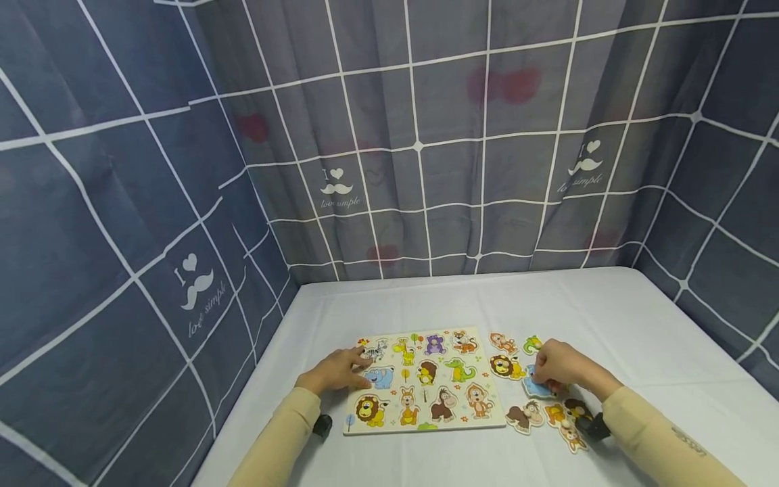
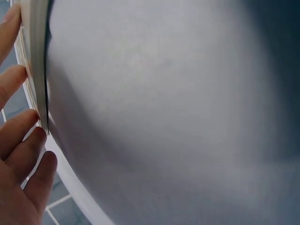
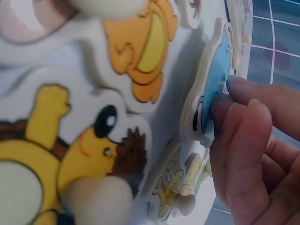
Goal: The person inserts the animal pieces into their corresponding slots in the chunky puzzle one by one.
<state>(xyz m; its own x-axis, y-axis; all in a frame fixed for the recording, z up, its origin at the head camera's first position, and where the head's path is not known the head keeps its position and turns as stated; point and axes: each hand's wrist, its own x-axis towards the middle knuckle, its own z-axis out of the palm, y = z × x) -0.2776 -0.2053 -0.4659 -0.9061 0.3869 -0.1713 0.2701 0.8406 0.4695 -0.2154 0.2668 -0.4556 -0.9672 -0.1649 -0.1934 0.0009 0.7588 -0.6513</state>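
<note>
My right hand pinches a blue elephant puzzle piece to the right of the board. In the right wrist view that blue piece stands tilted, with thumb and fingertips closed together at its face; any knob there is hidden. My left hand rests on the left edge of a cream animal puzzle board, fingers spread over the rim. The left wrist view has those fingers touching the board's edge. Animal pictures, among them an elephant, fill the board in rows.
Right of the board lie loose pieces: a lion, a monkey, a crocodile, a horse-like brown animal and a kangaroo. A hedgehog piece with a round knob lies near the right wrist. Checked curtains surround the white table.
</note>
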